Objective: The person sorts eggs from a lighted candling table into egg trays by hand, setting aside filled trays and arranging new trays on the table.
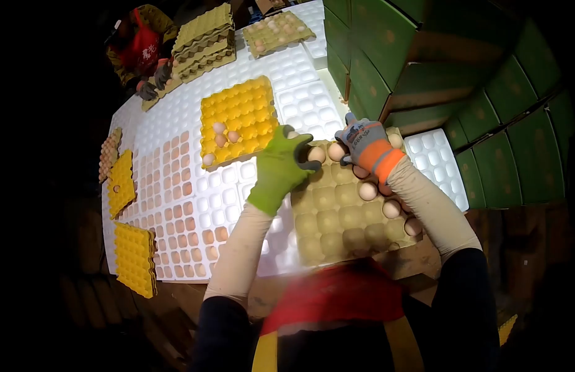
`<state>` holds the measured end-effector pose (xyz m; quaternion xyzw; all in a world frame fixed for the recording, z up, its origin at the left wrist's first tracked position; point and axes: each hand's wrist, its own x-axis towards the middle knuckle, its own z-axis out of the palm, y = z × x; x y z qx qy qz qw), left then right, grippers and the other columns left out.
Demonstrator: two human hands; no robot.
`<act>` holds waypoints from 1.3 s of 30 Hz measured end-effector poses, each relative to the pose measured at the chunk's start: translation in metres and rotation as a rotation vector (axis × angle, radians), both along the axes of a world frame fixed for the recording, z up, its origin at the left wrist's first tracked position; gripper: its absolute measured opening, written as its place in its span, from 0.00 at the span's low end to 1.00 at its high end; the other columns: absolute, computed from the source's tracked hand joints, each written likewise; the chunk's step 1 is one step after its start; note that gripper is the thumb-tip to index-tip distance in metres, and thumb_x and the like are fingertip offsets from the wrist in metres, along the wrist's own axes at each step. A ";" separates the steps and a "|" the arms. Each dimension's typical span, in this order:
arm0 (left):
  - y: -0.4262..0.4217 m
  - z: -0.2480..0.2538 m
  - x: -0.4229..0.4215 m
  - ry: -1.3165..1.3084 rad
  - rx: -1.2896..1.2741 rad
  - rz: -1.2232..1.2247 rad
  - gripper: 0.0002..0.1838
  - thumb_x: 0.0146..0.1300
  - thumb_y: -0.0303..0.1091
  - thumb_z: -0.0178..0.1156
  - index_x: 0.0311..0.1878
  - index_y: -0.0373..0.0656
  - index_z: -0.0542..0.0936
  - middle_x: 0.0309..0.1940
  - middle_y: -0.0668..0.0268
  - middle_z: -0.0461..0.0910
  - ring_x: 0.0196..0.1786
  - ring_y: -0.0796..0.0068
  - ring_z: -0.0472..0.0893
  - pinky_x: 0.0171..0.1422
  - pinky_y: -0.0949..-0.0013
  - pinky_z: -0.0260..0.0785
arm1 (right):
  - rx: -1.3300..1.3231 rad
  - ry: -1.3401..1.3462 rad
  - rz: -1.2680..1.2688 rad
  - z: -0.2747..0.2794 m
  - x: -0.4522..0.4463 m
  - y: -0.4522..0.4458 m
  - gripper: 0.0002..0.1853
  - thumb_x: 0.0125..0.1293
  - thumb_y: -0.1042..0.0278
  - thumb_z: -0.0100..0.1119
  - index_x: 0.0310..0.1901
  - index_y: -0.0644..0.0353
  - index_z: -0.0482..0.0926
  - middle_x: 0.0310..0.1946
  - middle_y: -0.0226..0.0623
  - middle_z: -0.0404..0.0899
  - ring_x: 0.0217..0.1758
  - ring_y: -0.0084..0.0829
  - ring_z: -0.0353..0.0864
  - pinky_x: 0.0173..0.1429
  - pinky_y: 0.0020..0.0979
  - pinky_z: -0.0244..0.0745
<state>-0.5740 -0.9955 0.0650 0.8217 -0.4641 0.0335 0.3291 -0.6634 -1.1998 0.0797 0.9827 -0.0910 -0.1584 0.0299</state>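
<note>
Green-gloved left hand [280,162], grip wide, curves beside an egg [316,154] at eleven o'clock on the drab tray [328,220]. Right hand [366,142], orange-cuffed, is at another egg [334,152] near twelve; whether its grip holds it, I cannot tell. More eggs [391,209] line one to four o'clock. A yellow tray [247,111] lies toward ten.

Central yellow tray [250,102]: one; eggs [233,136] therein, four. Left yellow tray [119,199]: one; single egg [116,188] visible. Yellow tray stack [134,260]: one. Near pulp tray [328,220]: one; its eggs partly hidden, total indeterminable.
</note>
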 end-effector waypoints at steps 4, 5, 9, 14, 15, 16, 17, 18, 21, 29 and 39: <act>-0.010 -0.004 -0.003 -0.166 0.347 0.002 0.24 0.46 0.42 0.76 0.51 0.57 0.86 0.47 0.60 0.77 0.49 0.55 0.81 0.48 0.55 0.74 | 0.207 -0.179 -0.031 0.011 -0.021 -0.008 0.22 0.59 0.50 0.71 0.56 0.39 0.84 0.52 0.35 0.79 0.53 0.41 0.85 0.51 0.42 0.80; -0.001 -0.010 0.000 -0.083 0.120 -0.015 0.24 0.49 0.42 0.75 0.53 0.57 0.86 0.45 0.62 0.79 0.46 0.61 0.81 0.43 0.59 0.73 | 0.396 -0.302 -0.108 0.016 -0.034 -0.012 0.21 0.60 0.50 0.71 0.55 0.41 0.85 0.51 0.35 0.80 0.53 0.42 0.84 0.51 0.42 0.80; 0.069 0.012 -0.002 1.228 -0.166 0.036 0.25 0.62 0.44 0.72 0.62 0.49 0.83 0.41 0.68 0.83 0.35 0.79 0.80 0.31 0.74 0.66 | 1.421 -0.387 -0.359 -0.022 -0.077 -0.017 0.23 0.63 0.57 0.71 0.59 0.54 0.82 0.46 0.32 0.82 0.41 0.27 0.82 0.46 0.30 0.80; 0.210 -0.034 -0.023 1.330 -0.346 0.209 0.26 0.72 0.39 0.64 0.69 0.40 0.77 0.32 0.68 0.81 0.25 0.88 0.67 0.28 0.80 0.60 | 1.583 -0.313 -0.395 0.008 -0.088 0.076 0.24 0.62 0.71 0.67 0.61 0.62 0.79 0.42 0.31 0.86 0.38 0.20 0.82 0.43 0.23 0.78; 0.241 -0.038 -0.030 1.247 -0.284 0.356 0.26 0.69 0.37 0.68 0.67 0.40 0.78 0.32 0.69 0.81 0.26 0.88 0.69 0.29 0.81 0.62 | 1.610 -0.255 -0.436 0.009 -0.089 0.094 0.24 0.62 0.71 0.66 0.61 0.62 0.79 0.42 0.33 0.86 0.40 0.21 0.83 0.45 0.24 0.79; 0.270 -0.047 -0.038 1.146 -0.253 0.449 0.26 0.67 0.35 0.70 0.66 0.39 0.79 0.33 0.69 0.82 0.27 0.88 0.72 0.31 0.81 0.64 | 1.624 -0.324 -0.362 0.013 -0.087 0.123 0.24 0.61 0.71 0.66 0.60 0.64 0.79 0.43 0.33 0.87 0.42 0.23 0.84 0.45 0.26 0.80; 0.297 -0.062 -0.046 0.960 -0.269 0.448 0.25 0.65 0.34 0.72 0.63 0.39 0.81 0.37 0.70 0.82 0.31 0.85 0.76 0.35 0.79 0.69 | 1.634 -0.284 -0.364 0.009 -0.088 0.147 0.24 0.61 0.71 0.66 0.60 0.64 0.79 0.43 0.33 0.87 0.42 0.23 0.84 0.45 0.26 0.80; 0.316 -0.063 -0.053 0.766 -0.274 0.463 0.24 0.63 0.33 0.74 0.61 0.38 0.83 0.40 0.70 0.83 0.35 0.82 0.81 0.39 0.77 0.74 | 1.665 -0.243 -0.329 0.007 -0.089 0.167 0.24 0.61 0.71 0.67 0.60 0.65 0.79 0.43 0.34 0.87 0.41 0.23 0.84 0.44 0.26 0.80; 0.352 -0.069 -0.093 0.604 -0.011 0.620 0.25 0.57 0.40 0.77 0.58 0.45 0.85 0.50 0.64 0.82 0.50 0.69 0.84 0.52 0.65 0.79 | 1.733 -0.215 -0.247 -0.017 -0.087 0.232 0.25 0.60 0.71 0.72 0.60 0.65 0.80 0.42 0.35 0.86 0.38 0.22 0.83 0.41 0.25 0.79; 0.366 -0.096 -0.120 0.308 0.149 0.644 0.22 0.54 0.38 0.75 0.54 0.53 0.84 0.48 0.65 0.79 0.48 0.58 0.83 0.48 0.59 0.77 | 1.057 -0.485 -0.071 -0.138 -0.069 0.321 0.22 0.62 0.57 0.76 0.55 0.57 0.82 0.45 0.37 0.82 0.40 0.34 0.83 0.43 0.33 0.80; 0.361 -0.108 -0.039 0.340 -0.249 0.509 0.23 0.66 0.27 0.63 0.66 0.43 0.81 0.58 0.59 0.84 0.59 0.59 0.84 0.62 0.62 0.77 | 0.695 -0.445 -0.030 -0.143 -0.007 0.363 0.22 0.68 0.55 0.65 0.62 0.49 0.80 0.58 0.40 0.79 0.49 0.45 0.86 0.53 0.43 0.83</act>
